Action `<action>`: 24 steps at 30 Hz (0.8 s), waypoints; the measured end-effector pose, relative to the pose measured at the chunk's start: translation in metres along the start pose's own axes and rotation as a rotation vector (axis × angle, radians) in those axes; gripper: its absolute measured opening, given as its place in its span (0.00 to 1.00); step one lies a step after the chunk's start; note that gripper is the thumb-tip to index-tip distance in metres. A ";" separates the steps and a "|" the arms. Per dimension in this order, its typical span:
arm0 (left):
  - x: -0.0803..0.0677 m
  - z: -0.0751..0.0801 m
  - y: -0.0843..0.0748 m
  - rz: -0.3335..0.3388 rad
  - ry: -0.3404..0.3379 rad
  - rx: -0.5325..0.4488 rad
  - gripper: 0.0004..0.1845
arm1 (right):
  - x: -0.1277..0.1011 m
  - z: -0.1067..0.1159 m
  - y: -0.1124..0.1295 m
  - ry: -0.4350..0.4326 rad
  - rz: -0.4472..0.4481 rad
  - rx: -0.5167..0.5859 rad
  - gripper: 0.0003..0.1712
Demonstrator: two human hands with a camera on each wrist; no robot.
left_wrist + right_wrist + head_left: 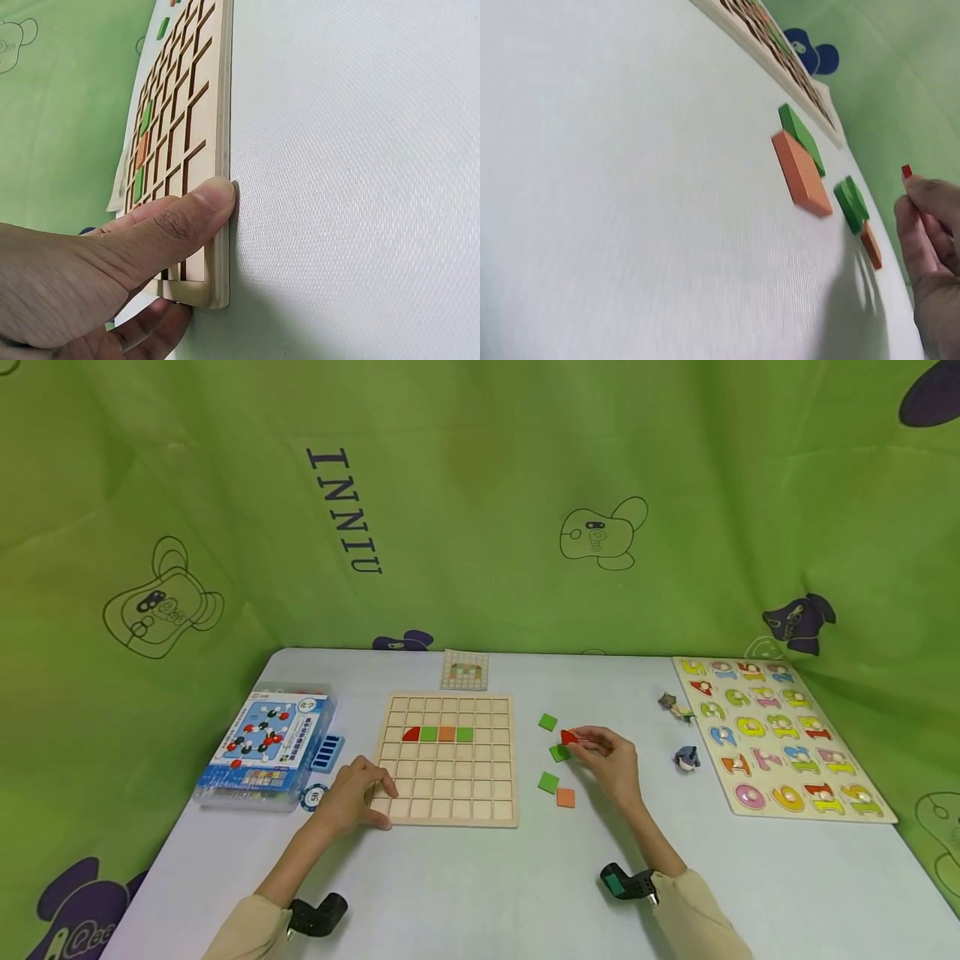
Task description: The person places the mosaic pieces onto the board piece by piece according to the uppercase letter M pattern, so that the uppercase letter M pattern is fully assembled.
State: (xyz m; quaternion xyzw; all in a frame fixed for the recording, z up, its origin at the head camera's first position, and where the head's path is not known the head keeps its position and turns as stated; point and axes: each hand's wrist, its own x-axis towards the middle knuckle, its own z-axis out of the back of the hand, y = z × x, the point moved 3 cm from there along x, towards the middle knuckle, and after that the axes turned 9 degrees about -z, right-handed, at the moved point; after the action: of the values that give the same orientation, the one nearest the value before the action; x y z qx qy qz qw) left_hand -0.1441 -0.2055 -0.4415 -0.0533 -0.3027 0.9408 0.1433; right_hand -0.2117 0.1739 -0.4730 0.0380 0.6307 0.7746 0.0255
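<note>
A square wooden grid board (450, 785) lies flat on the table, with a row of a red curved-edge tile (412, 735), a green, an orange and another green square set in its cells. My left hand (352, 795) grips the board's near left corner; in the left wrist view the thumb (214, 196) presses the front edge. Right of the board, my right hand (611, 764) pinches a small red tile (568, 737) between thumb and fingertips, above the table. Under and around it lie loose green tiles (548, 782) and an orange tile (566, 797).
A small pattern card (465, 670) lies behind the board. Left stand a boxed molecule set (266, 743), a blue striped piece (327, 753) and a round chip (313, 797). A number puzzle board (780, 743) and small animal figures (686, 758) lie on the right.
</note>
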 end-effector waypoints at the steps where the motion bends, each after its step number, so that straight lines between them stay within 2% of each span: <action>1: 0.000 0.000 0.000 0.004 0.001 0.000 0.20 | 0.000 -0.003 0.002 0.005 -0.001 0.002 0.16; 4: 0.000 -0.001 0.000 0.015 0.003 -0.002 0.20 | -0.003 -0.015 0.016 0.025 -0.024 -0.006 0.16; 8: 0.000 -0.001 0.000 0.015 0.000 -0.004 0.20 | 0.000 -0.033 0.019 0.037 -0.029 0.001 0.16; 12: -0.001 0.000 -0.001 0.006 -0.004 -0.007 0.20 | 0.005 -0.053 0.010 0.039 -0.002 -0.015 0.15; 20: -0.001 0.001 -0.002 0.003 -0.008 -0.016 0.20 | 0.007 -0.092 0.018 0.056 0.050 -0.011 0.14; 24: -0.001 0.000 -0.001 0.005 -0.007 -0.015 0.20 | 0.010 -0.107 0.020 0.055 0.099 -0.058 0.13</action>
State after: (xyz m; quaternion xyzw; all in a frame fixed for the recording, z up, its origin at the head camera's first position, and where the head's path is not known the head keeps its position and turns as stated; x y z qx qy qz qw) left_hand -0.1427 -0.2050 -0.4406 -0.0520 -0.3101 0.9390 0.1395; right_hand -0.2308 0.0659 -0.4743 0.0469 0.6057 0.7938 -0.0290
